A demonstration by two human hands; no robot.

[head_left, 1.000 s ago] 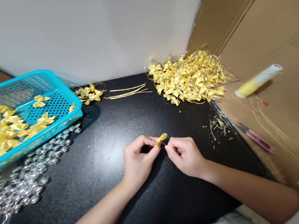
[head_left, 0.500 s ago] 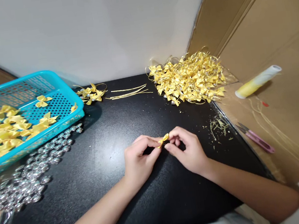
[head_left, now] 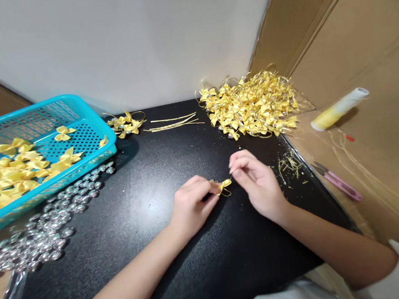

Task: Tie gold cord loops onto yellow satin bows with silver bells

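My left hand pinches a small yellow ribbon bow between thumb and fingers, above the black tabletop. A thin gold cord loops out just below the bow. To the right and slightly higher, my right hand is closed in a pinch, its fingertips a short way from the bow. A fine line shows at those fingertips, too small to make out for certain. Several cut gold cords lie farther back on the table.
At the left stands a turquoise basket holding yellow bows, with silver beads beside it. Finished-looking bows lie behind; a large heap of bows sits back right. Pink thread snips, cord scraps and a yellow-white tube lie right.
My right hand has moved away from the bow, up and to the right. My left hand keeps its pinch on the bow, and a cord loop now shows below it. The view has shifted slightly.
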